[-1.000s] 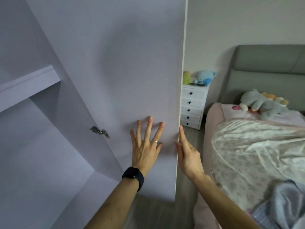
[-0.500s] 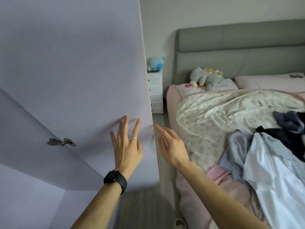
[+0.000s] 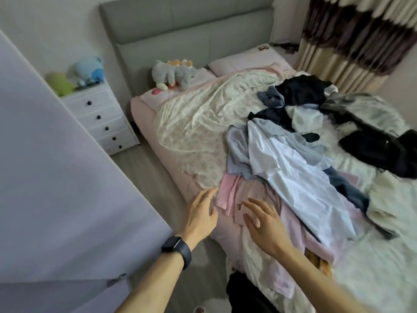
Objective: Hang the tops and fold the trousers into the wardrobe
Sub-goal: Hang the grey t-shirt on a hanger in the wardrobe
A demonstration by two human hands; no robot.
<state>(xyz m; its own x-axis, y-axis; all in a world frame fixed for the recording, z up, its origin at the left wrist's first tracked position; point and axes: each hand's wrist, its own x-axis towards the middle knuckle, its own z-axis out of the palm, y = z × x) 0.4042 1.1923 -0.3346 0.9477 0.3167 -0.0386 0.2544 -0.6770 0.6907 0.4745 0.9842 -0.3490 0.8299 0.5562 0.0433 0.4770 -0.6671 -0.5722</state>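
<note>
Clothes pile (image 3: 293, 168) is heaped on the bed (image 3: 191, 132), with a pink top (image 3: 226, 195) lying just ahead, between both hands. Left hand (image 3: 200, 215) and right hand (image 3: 266, 224) are spread open, gripping nothing. The wardrobe door (image 3: 56, 177) is left of the left hand.

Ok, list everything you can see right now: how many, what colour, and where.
bed: one, pink sheet, centre
headboard: one, grey, far end
pillow: one, pink, by headboard
quilt: one, cream floral, on bed
clothes: a pile; white, blue, black, pink; on bed, right
grey toy: one, by headboard
chest of drawers: one, white, left of bed
green toy: one, on drawers
blue toy: one, beside it
wardrobe door: one, lilac, open, left
curtain: one, brown and cream, top right
watch: one, black, left wrist
left hand: one, at bed's edge
right hand: one, above pink clothes
</note>
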